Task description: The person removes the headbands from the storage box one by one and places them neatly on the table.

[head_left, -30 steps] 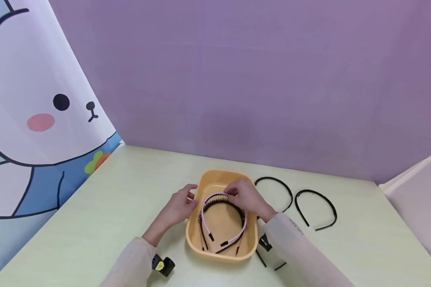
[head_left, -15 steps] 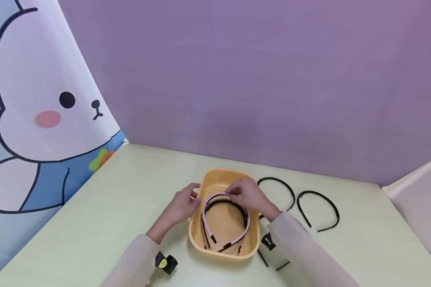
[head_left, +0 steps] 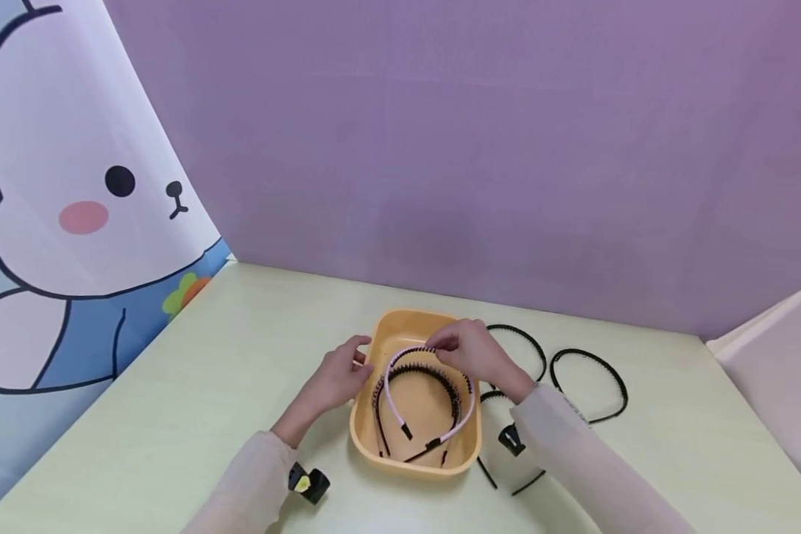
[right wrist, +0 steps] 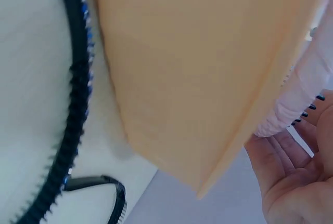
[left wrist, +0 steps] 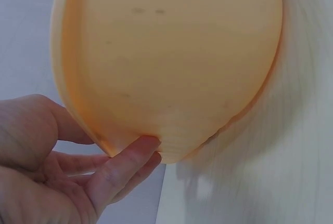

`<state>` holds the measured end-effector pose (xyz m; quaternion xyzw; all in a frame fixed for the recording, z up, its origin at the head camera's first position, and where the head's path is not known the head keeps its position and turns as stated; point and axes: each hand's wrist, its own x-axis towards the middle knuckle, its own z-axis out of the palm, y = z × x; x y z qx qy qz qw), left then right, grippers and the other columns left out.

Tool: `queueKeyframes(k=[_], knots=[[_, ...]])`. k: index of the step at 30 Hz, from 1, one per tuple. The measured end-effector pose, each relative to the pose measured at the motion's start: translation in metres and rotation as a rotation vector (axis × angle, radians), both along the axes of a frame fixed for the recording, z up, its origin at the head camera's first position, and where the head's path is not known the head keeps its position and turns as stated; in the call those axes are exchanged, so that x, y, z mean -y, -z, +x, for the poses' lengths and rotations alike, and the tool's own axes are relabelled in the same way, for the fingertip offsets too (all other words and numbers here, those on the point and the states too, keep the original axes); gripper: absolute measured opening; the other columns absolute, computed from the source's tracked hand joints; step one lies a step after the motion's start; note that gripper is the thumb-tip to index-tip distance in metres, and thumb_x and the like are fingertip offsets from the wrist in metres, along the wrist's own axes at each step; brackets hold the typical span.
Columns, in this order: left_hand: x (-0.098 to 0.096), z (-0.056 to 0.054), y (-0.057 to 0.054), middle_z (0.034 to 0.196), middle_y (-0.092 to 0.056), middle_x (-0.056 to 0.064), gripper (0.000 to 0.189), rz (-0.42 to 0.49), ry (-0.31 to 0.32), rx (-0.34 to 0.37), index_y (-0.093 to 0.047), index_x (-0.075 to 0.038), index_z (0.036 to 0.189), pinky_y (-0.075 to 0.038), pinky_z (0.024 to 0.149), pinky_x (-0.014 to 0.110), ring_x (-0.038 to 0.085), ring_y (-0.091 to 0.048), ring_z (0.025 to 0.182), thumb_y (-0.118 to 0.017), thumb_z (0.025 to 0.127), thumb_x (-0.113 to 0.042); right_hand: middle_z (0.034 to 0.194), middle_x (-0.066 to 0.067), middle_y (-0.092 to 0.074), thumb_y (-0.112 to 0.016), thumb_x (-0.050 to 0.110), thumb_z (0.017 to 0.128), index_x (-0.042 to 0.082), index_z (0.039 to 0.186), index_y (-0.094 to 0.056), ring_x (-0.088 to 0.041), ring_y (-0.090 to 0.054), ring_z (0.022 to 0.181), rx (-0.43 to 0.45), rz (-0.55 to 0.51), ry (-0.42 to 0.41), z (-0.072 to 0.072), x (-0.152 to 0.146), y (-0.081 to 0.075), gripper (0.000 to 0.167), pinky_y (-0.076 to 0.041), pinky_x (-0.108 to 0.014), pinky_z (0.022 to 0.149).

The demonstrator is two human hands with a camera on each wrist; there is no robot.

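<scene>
The left hand (head_left: 339, 374) gripped the orange tray (head_left: 407, 323) at ten o'clock, likely best for steadiness, while the right hand (head_left: 474, 352) pinched the pink headband (right wrist: 307, 86) at twelve.

The head camera looks forward and down from above over the pale, flat table (head_left: 280, 356) and the rounded, orange-yellow plastic tub (head_left: 407, 324). The left wrist camera faces the tub's outer wall close up, turned sideways; the right wrist camera, also near, faces the opposite wall. All three share tub and table.
</scene>
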<state>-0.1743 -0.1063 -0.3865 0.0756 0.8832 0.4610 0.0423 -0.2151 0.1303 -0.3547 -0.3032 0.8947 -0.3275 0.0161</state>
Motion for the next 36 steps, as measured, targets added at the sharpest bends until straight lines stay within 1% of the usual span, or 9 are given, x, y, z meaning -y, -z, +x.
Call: queueKeyframes(k=[4, 8, 14, 17, 25, 30, 36], knots=[[-0.001, -0.002, 0.002, 0.107, -0.062, 0.021, 0.047, 0.002, 0.001, 0.004, -0.043, 0.003, 0.137, -0.059, 0.067, 0.032, 0.029, -0.067, 0.094, -0.055, 0.092, -0.004, 0.096, -0.008, -0.074, -0.063, 0.001, 0.086, 0.007, 0.098, -0.075, -0.019, -0.071, 0.085, -0.032, -0.008, 0.011, -0.001, -0.009, -0.002, 0.018, -0.059, -0.028, 0.071], [-0.002, -0.002, 0.002, 0.106, -0.062, 0.022, 0.046, 0.010, 0.000, 0.008, -0.043, 0.004, 0.137, -0.059, 0.067, 0.032, 0.030, -0.067, 0.094, -0.055, 0.092, -0.004, 0.095, -0.008, -0.074, -0.064, 0.000, 0.085, 0.006, 0.097, -0.075, -0.020, -0.071, 0.085, -0.068, 0.012, 0.015, -0.002, -0.017, -0.003, 0.018, -0.059, -0.028, 0.071], [-0.003, -0.004, 0.002, 0.107, -0.062, 0.022, 0.046, 0.006, 0.014, 0.014, -0.043, 0.004, 0.137, -0.059, 0.064, 0.031, 0.028, -0.066, 0.092, -0.054, 0.093, -0.004, 0.092, -0.009, -0.074, -0.064, -0.001, 0.085, 0.006, 0.097, -0.075, -0.023, -0.072, 0.084, -0.091, 0.041, 0.054, 0.000, -0.033, -0.005, 0.018, -0.059, -0.029, 0.070], [-0.003, -0.003, 0.002, 0.106, -0.063, 0.021, 0.046, 0.006, 0.010, 0.013, -0.043, 0.004, 0.136, -0.059, 0.065, 0.031, 0.028, -0.066, 0.091, -0.054, 0.093, -0.004, 0.092, -0.008, -0.074, -0.064, 0.000, 0.085, 0.007, 0.097, -0.075, -0.022, -0.072, 0.084, -0.107, 0.059, 0.067, -0.001, -0.039, -0.006, 0.018, -0.059, -0.030, 0.069], [-0.001, -0.002, 0.002, 0.105, -0.063, 0.021, 0.046, 0.015, 0.009, 0.006, -0.043, 0.004, 0.136, -0.059, 0.066, 0.031, 0.029, -0.067, 0.092, -0.054, 0.092, -0.004, 0.091, -0.009, -0.074, -0.064, 0.000, 0.085, 0.006, 0.096, -0.074, -0.023, -0.072, 0.083, -0.126, 0.062, 0.085, -0.001, -0.053, -0.008, 0.016, -0.059, -0.032, 0.070], [0.001, -0.001, 0.002, 0.104, -0.063, 0.021, 0.046, 0.009, 0.001, 0.002, -0.044, 0.004, 0.136, -0.059, 0.066, 0.032, 0.029, -0.067, 0.091, -0.055, 0.092, -0.004, 0.089, -0.009, -0.073, -0.063, 0.000, 0.085, 0.006, 0.093, -0.073, -0.024, -0.071, 0.082, -0.132, 0.083, 0.117, 0.000, -0.061, -0.009, 0.015, -0.059, -0.034, 0.069], [0.003, -0.001, 0.002, 0.103, -0.063, 0.020, 0.045, 0.003, 0.000, -0.004, -0.045, 0.005, 0.135, -0.059, 0.067, 0.033, 0.028, -0.067, 0.091, -0.055, 0.092, -0.003, 0.086, -0.009, -0.073, -0.064, -0.002, 0.083, 0.006, 0.091, -0.072, -0.024, -0.071, 0.080, -0.129, 0.090, 0.148, 0.000, -0.070, -0.007, 0.014, -0.059, -0.033, 0.068]])
